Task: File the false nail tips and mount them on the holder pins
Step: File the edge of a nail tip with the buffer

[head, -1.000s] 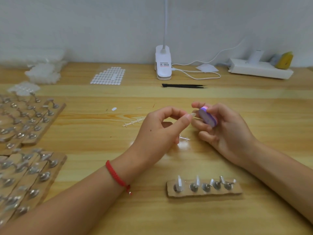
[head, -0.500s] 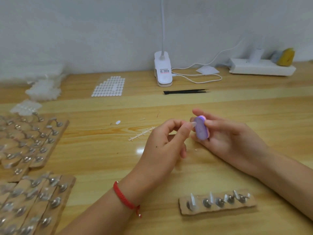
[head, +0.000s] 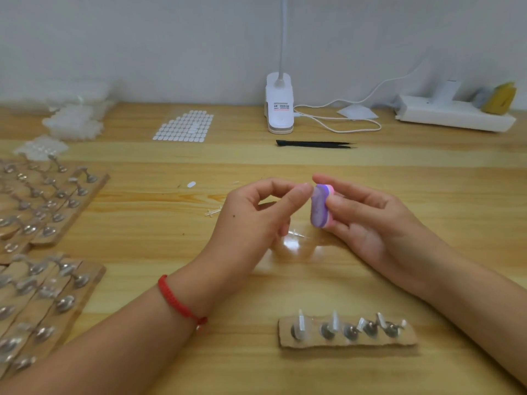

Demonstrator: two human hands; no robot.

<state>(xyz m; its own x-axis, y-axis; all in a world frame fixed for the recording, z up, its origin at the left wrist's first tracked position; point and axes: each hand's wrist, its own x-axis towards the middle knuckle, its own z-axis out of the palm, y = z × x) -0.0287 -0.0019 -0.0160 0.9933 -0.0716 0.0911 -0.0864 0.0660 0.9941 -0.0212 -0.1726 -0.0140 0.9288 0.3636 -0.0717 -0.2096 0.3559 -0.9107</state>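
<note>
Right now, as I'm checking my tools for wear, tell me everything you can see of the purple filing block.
The filing block is a small rounded oblong, purple on its broad face, with a pink layer and a thin white one at its edge, like layered foam. It stands roughly upright above the table, gripped at its top and far side by the right hand. The left hand pinches what looks like a pale nail tip against its upper end.

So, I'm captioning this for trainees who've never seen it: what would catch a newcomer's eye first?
In the middle, the right hand holds a bright purple file block close to a pale nail tip pinched by the left hand. Nearer the camera, a cardboard strip carries a row of pins, and pin-studded boards crowd the left edge.
</note>
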